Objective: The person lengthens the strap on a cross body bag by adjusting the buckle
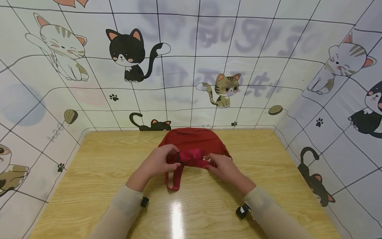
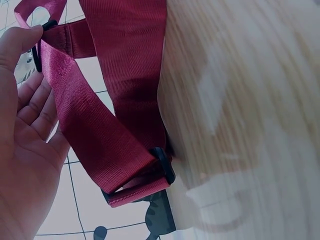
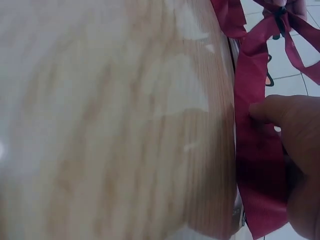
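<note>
We see one container, a red fabric bag [image 1: 192,138], lying at twelve o'clock on the tabletop, by its far edge; whatever it holds is hidden from us. A crimson webbing strap [image 1: 194,163] runs across its near side, and a strap loop [image 1: 176,179] hangs toward seven o'clock. The person's two hands are apart, the strap spanning between them. At eight o'clock from the bag, the left hand [image 1: 156,160] pinches the strap at a black buckle [image 2: 36,59]; in the left wrist view, a black slider [image 2: 164,166] sits farther along the webbing, at about four o'clock from that hand's grip. At four o'clock from the bag, the right hand [image 1: 225,167] grips the strap between thumb and fingers.

Beneath, we have a glossy wood-grain table [image 1: 104,166], with a bright glare near six o'clock. White wall covering [image 1: 179,73] with black grid lines stands at nine, twelve and three o'clock, printed with a black-and-white cat [image 1: 128,53] at eleven and a tabby cat [image 1: 227,88] at one from the bag.
</note>
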A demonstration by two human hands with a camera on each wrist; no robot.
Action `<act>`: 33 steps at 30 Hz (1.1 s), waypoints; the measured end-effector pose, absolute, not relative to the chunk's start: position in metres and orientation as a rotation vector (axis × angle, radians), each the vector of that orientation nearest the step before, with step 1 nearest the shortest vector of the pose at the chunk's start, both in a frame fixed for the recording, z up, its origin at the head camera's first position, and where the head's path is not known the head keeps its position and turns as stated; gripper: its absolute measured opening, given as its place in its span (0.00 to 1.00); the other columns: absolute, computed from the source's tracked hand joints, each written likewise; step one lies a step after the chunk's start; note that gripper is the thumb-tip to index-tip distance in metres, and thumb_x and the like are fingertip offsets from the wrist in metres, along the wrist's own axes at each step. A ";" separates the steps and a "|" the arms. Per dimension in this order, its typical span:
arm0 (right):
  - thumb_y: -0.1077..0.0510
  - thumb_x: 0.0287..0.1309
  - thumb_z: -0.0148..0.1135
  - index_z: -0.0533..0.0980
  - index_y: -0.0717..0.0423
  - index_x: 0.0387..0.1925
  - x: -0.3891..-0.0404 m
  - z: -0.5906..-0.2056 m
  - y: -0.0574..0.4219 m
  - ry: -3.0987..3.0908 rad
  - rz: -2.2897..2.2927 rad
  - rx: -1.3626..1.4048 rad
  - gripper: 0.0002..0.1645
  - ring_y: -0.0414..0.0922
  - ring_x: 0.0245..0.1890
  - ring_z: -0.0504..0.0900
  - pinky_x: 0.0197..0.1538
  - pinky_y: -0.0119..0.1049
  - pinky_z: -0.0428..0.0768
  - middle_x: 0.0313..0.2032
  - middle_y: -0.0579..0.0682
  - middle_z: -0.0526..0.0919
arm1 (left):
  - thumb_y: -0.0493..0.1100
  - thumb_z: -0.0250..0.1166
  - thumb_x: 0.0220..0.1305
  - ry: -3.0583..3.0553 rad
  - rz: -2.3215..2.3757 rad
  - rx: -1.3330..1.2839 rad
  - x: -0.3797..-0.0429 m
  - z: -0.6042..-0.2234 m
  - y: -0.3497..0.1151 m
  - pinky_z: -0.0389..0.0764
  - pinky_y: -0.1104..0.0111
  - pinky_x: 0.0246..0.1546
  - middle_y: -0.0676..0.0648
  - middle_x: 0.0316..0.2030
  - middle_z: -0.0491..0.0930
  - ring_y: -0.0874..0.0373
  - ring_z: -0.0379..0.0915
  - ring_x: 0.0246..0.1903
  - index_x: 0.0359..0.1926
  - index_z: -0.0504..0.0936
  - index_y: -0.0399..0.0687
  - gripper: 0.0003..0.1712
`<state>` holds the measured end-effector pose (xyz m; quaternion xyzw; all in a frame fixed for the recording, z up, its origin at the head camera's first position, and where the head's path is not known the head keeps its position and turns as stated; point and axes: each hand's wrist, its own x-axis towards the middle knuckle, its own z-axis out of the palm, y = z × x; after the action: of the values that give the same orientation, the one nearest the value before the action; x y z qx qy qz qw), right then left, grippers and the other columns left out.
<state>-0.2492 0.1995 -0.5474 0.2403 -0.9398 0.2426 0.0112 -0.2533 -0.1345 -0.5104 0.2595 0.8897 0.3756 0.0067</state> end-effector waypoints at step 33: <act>0.51 0.67 0.77 0.81 0.55 0.60 -0.257 -0.539 0.205 -2.907 0.221 0.955 0.25 0.51 0.51 0.82 0.58 0.55 0.81 0.50 0.51 0.83 | 0.45 0.84 0.62 2.790 1.086 0.799 -0.258 -0.520 -0.142 0.84 0.59 0.51 0.59 0.45 0.84 0.60 0.79 0.47 0.56 0.83 0.54 0.24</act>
<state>-0.2567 0.2051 -0.5390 0.3111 -0.9469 0.0719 0.0370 -0.2576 -0.1424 -0.5199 0.2577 0.9001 0.3505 0.0215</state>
